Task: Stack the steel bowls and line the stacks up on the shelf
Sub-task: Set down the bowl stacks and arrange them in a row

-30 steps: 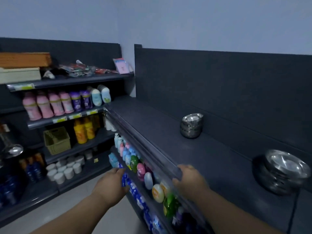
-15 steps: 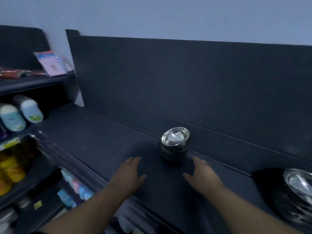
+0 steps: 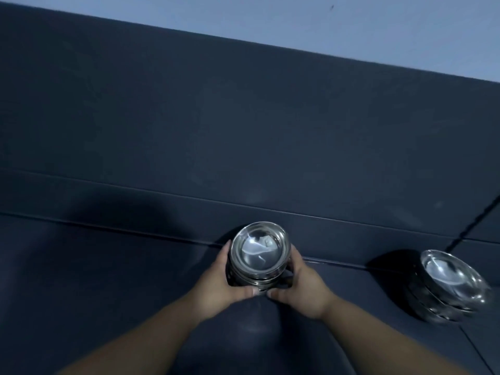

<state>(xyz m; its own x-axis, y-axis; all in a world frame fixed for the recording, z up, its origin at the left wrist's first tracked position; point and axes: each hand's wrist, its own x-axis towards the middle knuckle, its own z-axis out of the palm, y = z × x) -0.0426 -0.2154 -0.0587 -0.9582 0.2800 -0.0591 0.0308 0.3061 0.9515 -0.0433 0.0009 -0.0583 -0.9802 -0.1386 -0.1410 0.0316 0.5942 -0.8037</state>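
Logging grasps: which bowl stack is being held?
The smaller stack at centre, gripped by left hand and right hand; the wider stack at right sits untouched.

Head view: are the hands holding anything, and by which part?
The small stack of steel bowls, by its sides: left hand on the left, right hand on the right.

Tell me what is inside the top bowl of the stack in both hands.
The top bowl looks empty: only bright reflections show on its bottom. The left hand and right hand grip the stack; inside it, below the top bowl, everything is covered.
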